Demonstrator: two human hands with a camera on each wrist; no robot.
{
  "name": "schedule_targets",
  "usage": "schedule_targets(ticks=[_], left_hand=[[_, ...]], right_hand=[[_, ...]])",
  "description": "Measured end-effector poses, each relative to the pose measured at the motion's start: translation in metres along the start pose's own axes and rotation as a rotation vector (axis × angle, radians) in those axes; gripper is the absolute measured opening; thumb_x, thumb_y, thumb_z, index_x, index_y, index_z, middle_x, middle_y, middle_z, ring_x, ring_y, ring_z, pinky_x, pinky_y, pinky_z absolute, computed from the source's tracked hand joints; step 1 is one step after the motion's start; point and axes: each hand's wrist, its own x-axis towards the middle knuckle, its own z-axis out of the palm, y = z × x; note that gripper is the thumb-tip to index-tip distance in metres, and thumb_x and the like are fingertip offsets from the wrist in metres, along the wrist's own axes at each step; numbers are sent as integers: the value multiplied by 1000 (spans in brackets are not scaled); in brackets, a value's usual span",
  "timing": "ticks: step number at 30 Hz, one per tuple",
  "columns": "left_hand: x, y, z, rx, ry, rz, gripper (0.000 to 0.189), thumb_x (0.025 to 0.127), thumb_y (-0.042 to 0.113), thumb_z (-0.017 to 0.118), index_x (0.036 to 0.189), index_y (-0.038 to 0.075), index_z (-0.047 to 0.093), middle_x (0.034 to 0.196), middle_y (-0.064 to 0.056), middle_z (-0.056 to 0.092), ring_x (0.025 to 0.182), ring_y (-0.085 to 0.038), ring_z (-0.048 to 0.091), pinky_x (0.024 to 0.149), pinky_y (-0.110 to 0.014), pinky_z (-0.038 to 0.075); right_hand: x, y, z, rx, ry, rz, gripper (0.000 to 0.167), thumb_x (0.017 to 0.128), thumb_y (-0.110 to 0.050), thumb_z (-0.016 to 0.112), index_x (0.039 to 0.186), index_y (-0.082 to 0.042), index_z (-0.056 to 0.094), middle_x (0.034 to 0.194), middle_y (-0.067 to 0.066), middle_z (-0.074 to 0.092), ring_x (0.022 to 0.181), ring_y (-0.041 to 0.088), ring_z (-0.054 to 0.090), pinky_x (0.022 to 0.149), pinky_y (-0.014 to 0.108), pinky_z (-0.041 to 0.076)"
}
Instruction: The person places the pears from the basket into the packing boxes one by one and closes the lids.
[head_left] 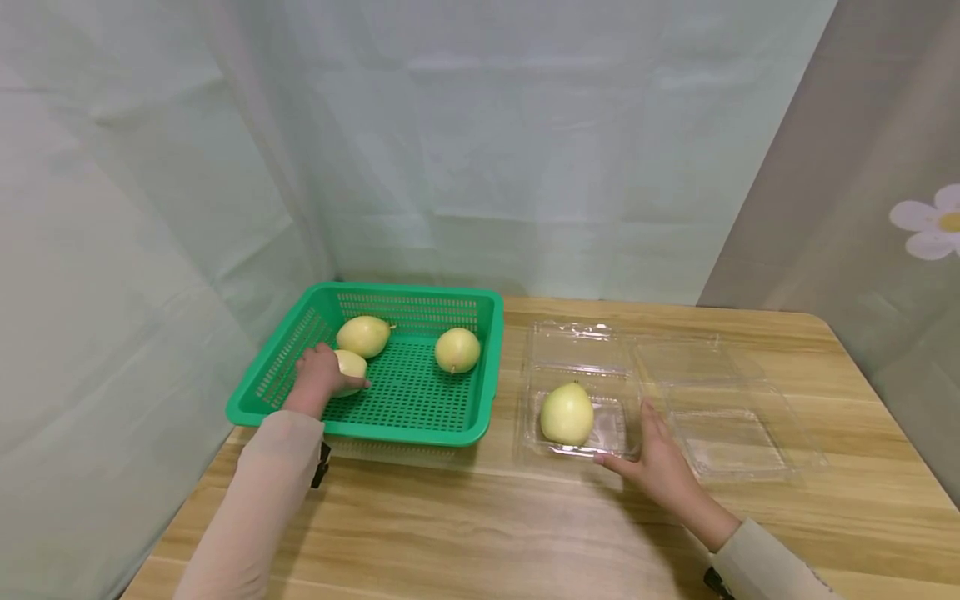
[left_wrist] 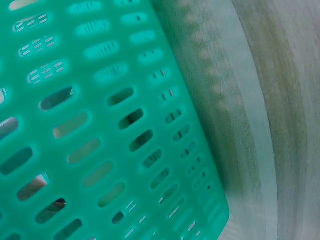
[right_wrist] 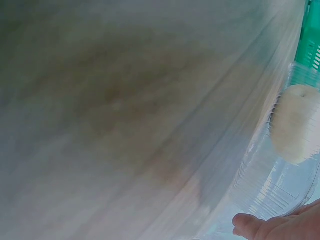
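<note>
In the head view my left hand reaches into the green basket and grips a pale yellow pear, covering part of it. Two more pears lie in there, one behind it and one near the right wall. My right hand rests at the front right corner of an open clear plastic box, thumb along the front and fingers along the side. A single pear sits in the left part of that box. The left wrist view is filled by the basket's slotted wall, with the left hand mostly hidden.
To the right stands a second clear plastic box, its lid raised behind. Everything stands on a wooden table. Pale curtains hang close behind the table and along its left side.
</note>
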Motion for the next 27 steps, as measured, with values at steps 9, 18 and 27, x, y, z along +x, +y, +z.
schedule_targets(ticks=[9,18,27], left_hand=[[3,-4,1,-55,-5,-9,96,74,39,77,124,-26,27,114,-43,42,107,-54,42,90,-58,40],[2,-5,-1,-38,19,35,91,72,39,78,122,-25,35,112,-42,48,105,-54,46,89,-57,41],[2,-1,-4,-75,5,16,92,74,38,76,126,-24,32,115,-42,46,107,-53,45,89,-57,42]], right_hand=[[-1,-1,0,0,-4,2,122,72,-56,74,145,15,6,148,39,13,133,57,21,104,65,25],[-2,0,2,5,-11,9,121,73,-55,74,146,14,6,149,38,12,133,56,20,105,64,25],[0,-1,-1,15,-7,2,122,73,-55,74,147,13,4,149,38,11,134,56,19,106,63,23]])
